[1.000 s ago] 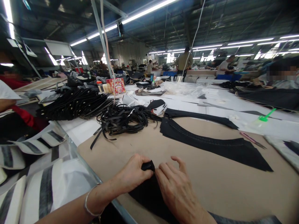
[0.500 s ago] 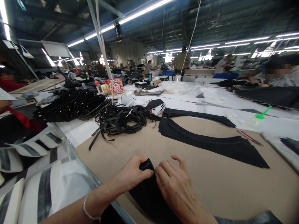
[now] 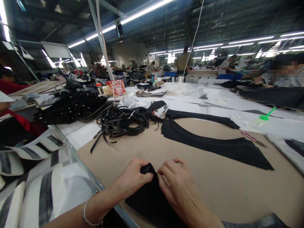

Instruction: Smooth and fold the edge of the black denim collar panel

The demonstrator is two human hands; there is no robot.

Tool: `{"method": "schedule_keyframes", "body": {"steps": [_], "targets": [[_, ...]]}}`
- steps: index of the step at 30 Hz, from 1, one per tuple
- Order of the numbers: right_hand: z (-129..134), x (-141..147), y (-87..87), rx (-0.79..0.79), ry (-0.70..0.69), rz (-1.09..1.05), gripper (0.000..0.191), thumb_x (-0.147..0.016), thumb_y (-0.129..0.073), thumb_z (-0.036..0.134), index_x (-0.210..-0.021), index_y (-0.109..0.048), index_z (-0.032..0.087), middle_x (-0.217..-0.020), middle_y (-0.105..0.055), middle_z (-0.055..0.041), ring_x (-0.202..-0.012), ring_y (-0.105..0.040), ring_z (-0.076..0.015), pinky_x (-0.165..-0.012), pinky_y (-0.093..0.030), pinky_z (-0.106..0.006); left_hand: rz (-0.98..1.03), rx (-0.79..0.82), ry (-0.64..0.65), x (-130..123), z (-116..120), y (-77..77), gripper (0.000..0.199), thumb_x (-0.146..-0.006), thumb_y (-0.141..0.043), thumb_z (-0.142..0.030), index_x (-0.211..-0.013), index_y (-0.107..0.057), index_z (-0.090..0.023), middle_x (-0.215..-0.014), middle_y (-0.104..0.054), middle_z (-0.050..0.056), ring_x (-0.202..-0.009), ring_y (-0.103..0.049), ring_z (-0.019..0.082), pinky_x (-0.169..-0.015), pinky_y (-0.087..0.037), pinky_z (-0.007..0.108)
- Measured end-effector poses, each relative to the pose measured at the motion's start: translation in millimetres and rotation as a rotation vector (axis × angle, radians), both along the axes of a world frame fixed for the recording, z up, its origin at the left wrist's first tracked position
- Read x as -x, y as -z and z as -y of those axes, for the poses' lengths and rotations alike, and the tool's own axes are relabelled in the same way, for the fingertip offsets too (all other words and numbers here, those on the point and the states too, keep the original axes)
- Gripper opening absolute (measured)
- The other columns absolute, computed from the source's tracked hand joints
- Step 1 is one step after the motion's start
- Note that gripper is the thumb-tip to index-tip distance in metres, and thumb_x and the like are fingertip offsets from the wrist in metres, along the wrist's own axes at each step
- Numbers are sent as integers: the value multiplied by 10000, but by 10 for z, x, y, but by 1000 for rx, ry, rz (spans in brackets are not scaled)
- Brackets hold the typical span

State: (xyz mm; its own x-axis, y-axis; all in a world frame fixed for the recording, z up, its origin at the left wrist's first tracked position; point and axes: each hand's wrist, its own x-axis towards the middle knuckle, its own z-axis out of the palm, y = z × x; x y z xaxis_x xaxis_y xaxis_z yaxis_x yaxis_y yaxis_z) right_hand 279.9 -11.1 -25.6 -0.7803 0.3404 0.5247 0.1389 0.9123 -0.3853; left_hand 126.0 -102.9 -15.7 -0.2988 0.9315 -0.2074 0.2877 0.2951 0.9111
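Black fabric piece lying between and below left hand and right hand | left pinching its curled far end, thumb against fingers | right being half-curled, fingertips touching it, grip unclear | black panels lying beyond, apart

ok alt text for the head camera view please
A person's left hand pinches the curled end of a black piece over a tan worktop, with the right hand at its edge. Beyond lie tangled black straps, curved black pieces and a pink-handled tool.
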Motion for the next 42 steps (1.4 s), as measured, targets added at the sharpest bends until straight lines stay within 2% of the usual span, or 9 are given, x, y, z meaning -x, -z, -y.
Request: {"method": "schedule_keyframes", "body": {"steps": [6,10,13,18,21,24,28,33,42], "targets": [[-57,-68,-109,578,-50,50,198,-927,-478,253,-766,-585,208,-797,-602,4,-769,-550,-157,-734,-389,-304,84,37,-53,32,0,-54,134,-641,-569,-274,-599,-510,-161,-516,-419,-55,-467,-358,85,-431,-266,202],[-99,-145,-55,764,-17,-15,264,-949,-453,401,-1007,-640,224,-989,-650,-32,-936,-583,-179,-839,-422,-301,306,53,-73,59,22,-125,228,-639,-657,-339,-698,-612,-123,-584,-538,-18,-522,-453,105,-496,-328,203],[-76,-175,-5,771,-10,92,354,-881,-579,385,-1212,-579,259,-1079,-657,-22,-983,-589,-184,-878,-421,-300,347,18,-100,70,34,-135,278,-628,-695,-360,-737,-650,-108,-648,-589,3,-589,-489,114,-548,-355,203],[-22,-126,87,663,69,200,113,-865,-524,178,-823,-616,230,-695,-621,42,-661,-577,-139,-593,-393,-236,176,48,-121,173,2,63,282,-680,-648,-375,-784,-646,-113,-734,-621,20,-662,-549,152,-608,-418,240],[-6,-72,204,541,152,253,156,-825,-534,95,-769,-594,228,-715,-629,39,-660,-581,-138,-584,-381,-227,-36,44,-76,275,-34,229,294,-689,-648,-289,-929,-653,-118,-780,-627,28,-740,-580,197,-691,-456,303],[12,-23,329,415,206,287,182,-806,-551,61,-812,-614,231,-795,-649,14,-722,-607,-155,-631,-411,-233,-346,-82,-156,315,-57,306,469,-682,-648,-138,-1148,-609,-178,-1015,-613,61,-999,-542,251,-896,-408,393],[40,19,430,304,230,301,182,-819,-556,64,-861,-625,227,-846,-652,-14,-784,-622,-183,-692,-443,-259,-810,-280,166,276,-120,277,412,-770,-566,-39,-1122,-639,-240,-1178,-578,56,-1137,-478,241,-999,-336,417],[63,48,465,253,247,333,185,-831,-539,58,-875,-620,218,-858,-645,-29,-789,-620,-201,-708,-454,-289,-809,-186,523,282,-302,248,289,-759,-579,-27,-965,-679,-203,-951,-626,26,-965,-539,196,-875,-419,318],[63,47,378,303,242,350,176,-795,-604,85,-910,-621,216,-898,-662,-37,-848,-618,-230,-757,-437,-334,-776,-133,679,319,-436,223,211,-767,-568,-27,-826,-682,-195,-856,-628,13,-905,-574,177,-819,-436,266]]}}
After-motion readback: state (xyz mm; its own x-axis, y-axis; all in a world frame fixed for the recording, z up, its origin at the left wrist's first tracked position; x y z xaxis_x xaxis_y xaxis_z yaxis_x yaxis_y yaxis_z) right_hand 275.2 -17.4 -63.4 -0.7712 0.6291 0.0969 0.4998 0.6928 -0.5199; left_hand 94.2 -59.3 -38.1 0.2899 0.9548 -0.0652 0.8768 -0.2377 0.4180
